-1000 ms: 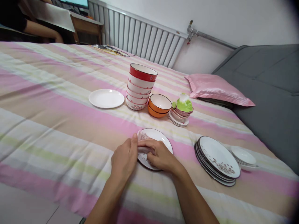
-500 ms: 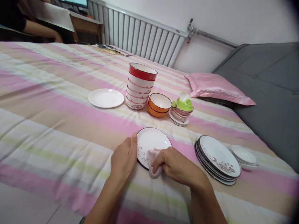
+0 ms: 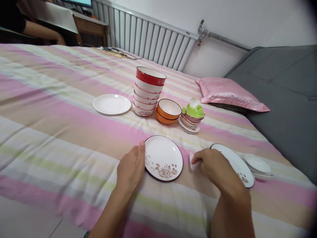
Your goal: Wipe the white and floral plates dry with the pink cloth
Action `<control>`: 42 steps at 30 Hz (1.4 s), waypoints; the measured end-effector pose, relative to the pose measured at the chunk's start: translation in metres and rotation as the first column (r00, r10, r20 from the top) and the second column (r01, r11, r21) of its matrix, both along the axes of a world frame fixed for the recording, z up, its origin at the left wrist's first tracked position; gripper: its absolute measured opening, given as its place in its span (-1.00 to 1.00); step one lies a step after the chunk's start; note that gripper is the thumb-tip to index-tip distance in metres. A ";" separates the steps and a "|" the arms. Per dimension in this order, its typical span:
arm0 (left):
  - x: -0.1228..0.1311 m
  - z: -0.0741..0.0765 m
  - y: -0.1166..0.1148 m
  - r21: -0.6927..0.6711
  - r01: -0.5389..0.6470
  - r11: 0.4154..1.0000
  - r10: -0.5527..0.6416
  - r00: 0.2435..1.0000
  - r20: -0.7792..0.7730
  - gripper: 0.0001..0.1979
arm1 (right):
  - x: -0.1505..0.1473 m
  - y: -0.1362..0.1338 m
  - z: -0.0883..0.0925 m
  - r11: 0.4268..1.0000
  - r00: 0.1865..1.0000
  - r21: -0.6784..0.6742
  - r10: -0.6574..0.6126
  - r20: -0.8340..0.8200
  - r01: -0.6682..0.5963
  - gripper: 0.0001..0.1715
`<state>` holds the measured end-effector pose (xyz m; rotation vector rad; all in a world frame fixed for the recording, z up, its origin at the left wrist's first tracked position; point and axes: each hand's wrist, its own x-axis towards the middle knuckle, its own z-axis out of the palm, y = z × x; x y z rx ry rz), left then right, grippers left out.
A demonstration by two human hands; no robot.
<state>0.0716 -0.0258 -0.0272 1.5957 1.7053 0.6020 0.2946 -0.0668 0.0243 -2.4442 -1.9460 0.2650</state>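
Note:
A round white plate (image 3: 163,153) with a dark rim and brown flower pattern is tilted slightly toward me over the bedspread. My left hand (image 3: 132,165) grips its left edge, thumb up at the rim, fingers hidden behind. To the right of the plate, apart from it, my right hand (image 3: 210,165) is closed on a pale pink cloth (image 3: 194,162), of which only a small part shows. Just beyond that hand lies a stack of matching flowered plates (image 3: 232,162), partly covered by the hand and wrist.
Across the striped bedspread (image 3: 61,142) stand a white oval plate (image 3: 112,104), a tall bowl stack (image 3: 146,96), orange bowls (image 3: 167,117), leaf-shaped dishes (image 3: 194,112) and small white dishes (image 3: 257,164). A pink pillow (image 3: 230,94) lies by the grey headboard. A person's arm (image 3: 42,31) shows far left.
My right hand has moved right with the cloth, off the plate, uncovering its flower pattern and now covering part of the plate stack. My left hand keeps its hold on the plate.

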 end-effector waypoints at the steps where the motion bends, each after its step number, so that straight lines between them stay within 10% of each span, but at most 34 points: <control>1: 0.000 0.000 0.000 -0.002 0.000 1.000 0.000 1.000 0.001 -0.40 | 0.004 0.000 0.001 0.997 1.000 0.072 0.011 -0.026 -0.009 -0.58; 7: 0.001 0.001 0.000 0.005 0.002 1.000 -0.002 1.000 0.006 -0.40 | -0.021 0.021 -0.016 0.754 0.891 0.579 0.443 -0.097 -0.312 -0.42; 14: 0.001 0.000 0.003 -0.019 0.012 1.000 -0.013 1.000 -0.023 -0.40 | -0.061 0.043 -0.065 0.761 0.724 0.288 0.646 -0.244 -0.582 -0.11; 35: 0.002 0.000 0.001 -0.004 0.011 1.000 -0.011 1.000 -0.008 -0.41 | -0.008 -0.003 -0.006 0.994 0.937 -0.074 0.049 -0.346 -0.079 -0.66; 42: 0.002 0.000 0.001 -0.004 0.008 1.000 -0.008 1.000 -0.015 -0.42 | -0.002 0.009 -0.004 0.927 0.995 0.368 0.093 -0.031 -0.075 -0.43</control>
